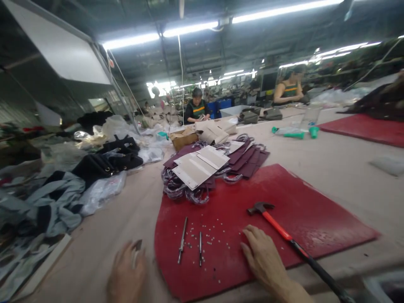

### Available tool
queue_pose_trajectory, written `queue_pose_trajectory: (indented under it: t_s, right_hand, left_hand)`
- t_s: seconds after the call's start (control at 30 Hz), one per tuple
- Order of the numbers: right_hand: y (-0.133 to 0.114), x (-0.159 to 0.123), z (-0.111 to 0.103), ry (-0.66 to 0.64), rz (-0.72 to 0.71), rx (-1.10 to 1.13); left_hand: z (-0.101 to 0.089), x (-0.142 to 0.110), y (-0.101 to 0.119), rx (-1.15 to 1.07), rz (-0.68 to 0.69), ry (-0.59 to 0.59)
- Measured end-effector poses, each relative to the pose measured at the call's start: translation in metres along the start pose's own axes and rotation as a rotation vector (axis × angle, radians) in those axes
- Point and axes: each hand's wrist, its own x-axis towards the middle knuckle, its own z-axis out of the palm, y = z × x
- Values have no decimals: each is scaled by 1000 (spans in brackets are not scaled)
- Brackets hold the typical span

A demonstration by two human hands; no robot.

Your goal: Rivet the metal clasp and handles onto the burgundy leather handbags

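Note:
My left hand, smeared by motion, is low at the left of the red mat. Its fingers are closed around a small item with a dark tip that I cannot make out. My right hand lies on the mat with its fingers stretched out and nothing in them. Beside it rests a claw hammer with a red and black handle. Two slim metal rods, one longer and one shorter, lie between my hands among tiny pale scraps.
Behind the mat is a pile of maroon pieces with plastic-wrapped handles and pale panels. Black bags and plastic wrapping crowd the left. Green-capped items stand farther back. Two people sit across the table.

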Motion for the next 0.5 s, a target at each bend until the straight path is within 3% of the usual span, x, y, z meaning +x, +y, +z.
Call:
queue_pose_trajectory:
  t_s: [0.1,0.2,0.33,0.5]
  right_hand:
    - [20,-4,10,82,-30,-95]
    - [25,-6,19,156,-55,-109]
    - [24,-5,22,235,-77,-102]
    - [20,-3,16,206,-70,-109]
  left_hand:
    - [39,47,87,152,429,-17]
    - [63,97,141,377,601,-12]
    - [81,136,150,594,773,-92]
    - [85,148,136,641,935,-189]
